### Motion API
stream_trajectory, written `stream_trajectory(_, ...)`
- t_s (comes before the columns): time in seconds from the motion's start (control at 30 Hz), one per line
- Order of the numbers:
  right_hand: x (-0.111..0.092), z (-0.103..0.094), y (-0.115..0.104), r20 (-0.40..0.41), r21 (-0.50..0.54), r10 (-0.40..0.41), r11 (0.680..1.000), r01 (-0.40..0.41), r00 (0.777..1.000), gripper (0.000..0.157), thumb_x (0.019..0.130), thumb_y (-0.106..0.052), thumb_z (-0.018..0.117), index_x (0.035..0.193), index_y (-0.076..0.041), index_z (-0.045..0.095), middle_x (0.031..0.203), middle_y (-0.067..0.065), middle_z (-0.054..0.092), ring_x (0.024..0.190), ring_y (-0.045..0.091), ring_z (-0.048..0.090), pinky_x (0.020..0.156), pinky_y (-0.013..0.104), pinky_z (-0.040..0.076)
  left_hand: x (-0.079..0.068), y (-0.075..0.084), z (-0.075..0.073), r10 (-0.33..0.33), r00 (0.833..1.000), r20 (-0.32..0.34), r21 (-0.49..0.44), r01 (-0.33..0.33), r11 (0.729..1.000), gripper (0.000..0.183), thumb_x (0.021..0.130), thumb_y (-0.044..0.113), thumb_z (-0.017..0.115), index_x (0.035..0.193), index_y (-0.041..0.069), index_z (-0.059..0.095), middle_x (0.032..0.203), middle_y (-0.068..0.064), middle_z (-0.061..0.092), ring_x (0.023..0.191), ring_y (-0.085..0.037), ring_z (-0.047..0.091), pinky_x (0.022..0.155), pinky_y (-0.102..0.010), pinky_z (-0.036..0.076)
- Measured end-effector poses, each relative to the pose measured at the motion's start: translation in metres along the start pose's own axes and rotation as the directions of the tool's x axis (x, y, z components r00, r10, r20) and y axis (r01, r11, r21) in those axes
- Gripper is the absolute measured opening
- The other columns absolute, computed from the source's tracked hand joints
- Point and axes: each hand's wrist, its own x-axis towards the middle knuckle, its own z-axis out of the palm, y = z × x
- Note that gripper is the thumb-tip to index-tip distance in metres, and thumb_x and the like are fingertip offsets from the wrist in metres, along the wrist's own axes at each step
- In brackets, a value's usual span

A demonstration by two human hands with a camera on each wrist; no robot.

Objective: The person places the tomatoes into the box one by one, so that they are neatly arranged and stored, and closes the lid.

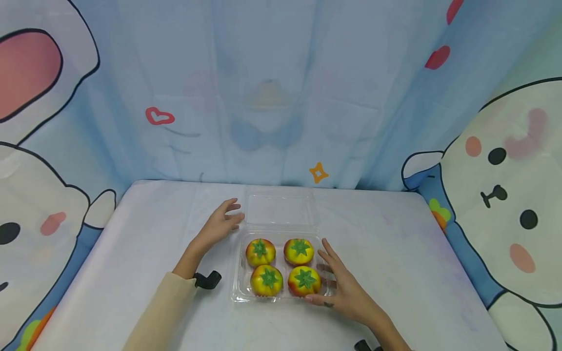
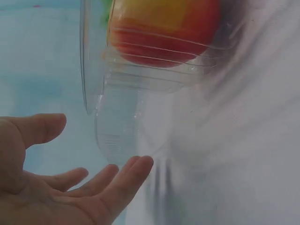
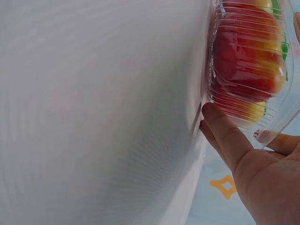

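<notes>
A clear plastic clamshell box lies on the table with its lid folded back, away from the person. Several round yellow-red fruits with green leafy tops, persimmon-like, sit in its base, among them a front-left fruit and a front-right fruit. Left of the lid hovers my left hand, fingers spread and holding nothing; the left wrist view shows the hand beside the clear plastic. My right hand is at the box's right side, thumb by the front corner, its fairly straight fingers against the side wall.
A white cloth covers the table. Behind it hangs a light blue curtain printed with cartoon animals. A black wrist-camera strap is on the left wrist, and another black mount shows by the right wrist.
</notes>
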Motion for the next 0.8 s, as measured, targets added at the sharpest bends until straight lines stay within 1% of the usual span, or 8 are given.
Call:
stream_trajectory(0.07, 0.000, 0.000, 0.000, -0.001, 0.003, -0.001, 1.000, 0.001, 1.000, 0.126, 0.076, -0.047, 0.094, 0.171, -0.021, 0.016, 0.182, 0.001, 0.000, 0.149, 0.046, 0.047, 0.106, 0.052, 0.060, 0.007, -0.002, 0.001, -0.040, 0.999, 0.009, -0.066, 0.040, 0.997, 0.070, 0.108, 0.023, 0.058, 0.167, 0.003, 0.024, 0.166, -0.023, 0.041, 0.142, -0.044, 0.057, 0.111, -0.049, 0.057)
stream_trajectory(0.13, 0.000, 0.000, 0.001, 0.003, 0.010, -0.004, 1.000, 0.004, 1.000, 0.125, 0.076, -0.046, 0.094, 0.171, -0.021, 0.016, 0.182, 0.001, 0.000, 0.149, 0.046, 0.047, 0.106, 0.053, 0.060, 0.013, -0.005, 0.001, -0.064, 0.998, 0.017, -0.108, 0.065, 0.992, 0.070, 0.109, 0.023, 0.056, 0.167, 0.003, 0.023, 0.166, -0.024, 0.041, 0.143, -0.043, 0.056, 0.112, -0.049, 0.056)
stream_trajectory(0.27, 0.000, 0.000, 0.000, 0.006, 0.016, -0.001, 1.000, 0.001, 1.000, 0.125, 0.076, -0.046, 0.094, 0.171, -0.021, 0.016, 0.182, 0.000, 0.000, 0.149, 0.046, 0.047, 0.107, 0.054, 0.059, 0.023, -0.009, 0.000, -0.077, 0.996, 0.037, -0.143, 0.081, 0.986, 0.069, 0.110, 0.024, 0.055, 0.167, 0.004, 0.023, 0.167, -0.023, 0.040, 0.143, -0.042, 0.056, 0.113, -0.045, 0.056)
stream_trajectory(0.43, -0.001, -0.001, 0.000, 0.004, 0.010, 0.005, 1.000, -0.005, 1.000, 0.125, 0.076, -0.045, 0.094, 0.171, -0.021, 0.016, 0.182, 0.001, 0.000, 0.149, 0.046, 0.047, 0.107, 0.054, 0.059, 0.034, -0.010, 0.001, -0.088, 0.994, 0.069, -0.176, 0.099, 0.979, 0.064, 0.112, 0.026, 0.051, 0.167, 0.004, 0.026, 0.166, -0.024, 0.040, 0.139, -0.041, 0.060, 0.110, -0.042, 0.059)
stream_trajectory(0.6, -0.001, 0.000, 0.000, 0.003, 0.020, 0.018, 1.000, -0.018, 1.000, 0.125, 0.076, -0.045, 0.095, 0.171, -0.021, 0.017, 0.182, 0.001, 0.000, 0.149, 0.046, 0.047, 0.108, 0.054, 0.058, 0.039, -0.014, 0.001, -0.091, 0.992, 0.087, -0.205, 0.107, 0.973, 0.062, 0.112, 0.023, 0.050, 0.166, 0.000, 0.028, 0.163, -0.026, 0.045, 0.134, -0.037, 0.064, 0.107, -0.036, 0.061)
stream_trajectory(0.7, -0.001, 0.001, 0.000, 0.004, 0.026, 0.023, 0.999, -0.023, 1.000, 0.126, 0.076, -0.045, 0.095, 0.171, -0.021, 0.017, 0.182, 0.000, 0.000, 0.149, 0.045, 0.047, 0.108, 0.055, 0.058, 0.040, -0.017, 0.001, -0.099, 0.989, 0.105, -0.243, 0.122, 0.962, 0.060, 0.112, 0.022, 0.050, 0.164, -0.002, 0.031, 0.159, -0.027, 0.050, 0.132, -0.034, 0.067, 0.102, -0.030, 0.062)
stream_trajectory(0.8, -0.001, 0.000, 0.000, 0.001, 0.024, 0.025, 0.999, -0.025, 1.000, 0.125, 0.075, -0.045, 0.095, 0.171, -0.021, 0.018, 0.182, -0.001, 0.000, 0.149, 0.045, 0.047, 0.108, 0.055, 0.058, 0.040, -0.019, 0.002, -0.112, 0.986, 0.125, -0.278, 0.143, 0.950, 0.058, 0.113, 0.024, 0.051, 0.162, -0.002, 0.035, 0.155, -0.028, 0.055, 0.131, -0.033, 0.069, 0.098, -0.027, 0.063)
